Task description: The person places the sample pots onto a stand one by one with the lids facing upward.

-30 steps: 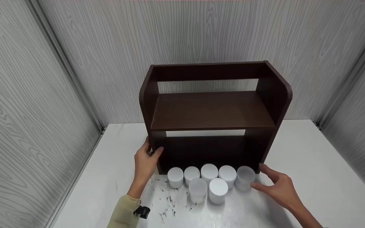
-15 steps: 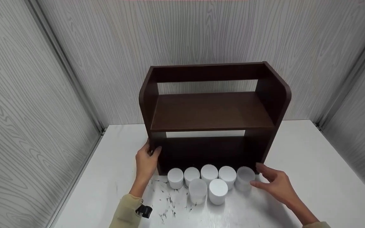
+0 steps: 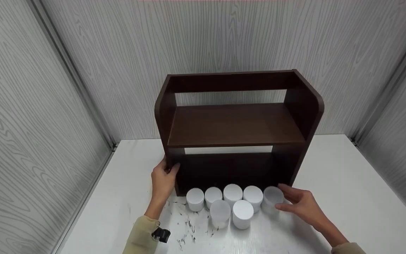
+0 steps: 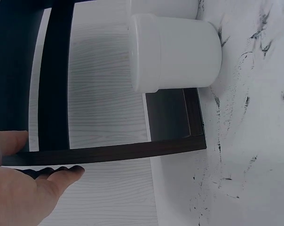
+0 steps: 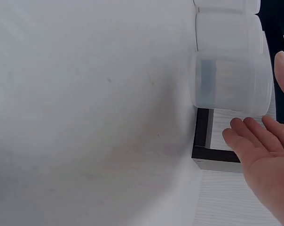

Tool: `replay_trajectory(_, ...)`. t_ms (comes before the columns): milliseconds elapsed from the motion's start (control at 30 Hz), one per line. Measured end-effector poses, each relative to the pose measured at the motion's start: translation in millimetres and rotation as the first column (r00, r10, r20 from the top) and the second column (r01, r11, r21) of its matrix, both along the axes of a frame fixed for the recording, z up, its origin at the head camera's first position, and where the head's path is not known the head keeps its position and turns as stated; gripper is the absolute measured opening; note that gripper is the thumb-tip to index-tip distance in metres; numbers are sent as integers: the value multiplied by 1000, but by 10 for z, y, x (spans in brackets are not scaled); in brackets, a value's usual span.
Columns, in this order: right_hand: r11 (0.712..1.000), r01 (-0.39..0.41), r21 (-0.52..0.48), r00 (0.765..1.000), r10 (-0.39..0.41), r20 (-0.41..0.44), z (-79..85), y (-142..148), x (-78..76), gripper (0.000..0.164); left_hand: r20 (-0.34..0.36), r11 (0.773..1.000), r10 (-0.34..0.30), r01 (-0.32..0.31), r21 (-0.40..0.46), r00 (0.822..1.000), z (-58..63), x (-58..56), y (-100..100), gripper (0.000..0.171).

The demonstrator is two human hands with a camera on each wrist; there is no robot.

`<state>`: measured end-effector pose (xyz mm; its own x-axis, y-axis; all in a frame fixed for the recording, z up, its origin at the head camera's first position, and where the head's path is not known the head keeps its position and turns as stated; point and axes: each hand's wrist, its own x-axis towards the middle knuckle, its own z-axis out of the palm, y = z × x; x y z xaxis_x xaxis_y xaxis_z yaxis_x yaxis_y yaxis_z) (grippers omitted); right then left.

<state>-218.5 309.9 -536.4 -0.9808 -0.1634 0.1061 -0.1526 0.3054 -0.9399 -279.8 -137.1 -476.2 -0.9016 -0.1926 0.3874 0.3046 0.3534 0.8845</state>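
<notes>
Right hand [image 3: 301, 204] closing in on clear jar [image 3: 273, 198]

It is moving leftward, bringing the jar within reach, fingers standing wide; contact is hard to tell. The jar is standing before the shelf [image 3: 236, 123], whose side the left hand [image 3: 163, 182] is gripping.

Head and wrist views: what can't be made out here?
Left hand, head view: some fingers hidden behind the side of the shelf.
Lower front edge of the shelf, head view: much blocked by white jars.
Insides of the white jars, head view: hidden by opaque tops.
Right hand, right wrist view: cut off by the right edge.
</notes>
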Motion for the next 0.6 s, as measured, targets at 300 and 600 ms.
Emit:
replay_trajectory(300, 1000, -14, -19, 1000, 14, 4, -38, -13, -48, 77, 5, 1000, -2, 2, -1, 1000, 3, 4, 0, 48)
replay_trajectory(600, 1000, -8, -12, 1000, 8, 12, -50, -36, -57, 77, 18, 1000, -4, 4, 12, 1000, -1, 3, 1, 43)
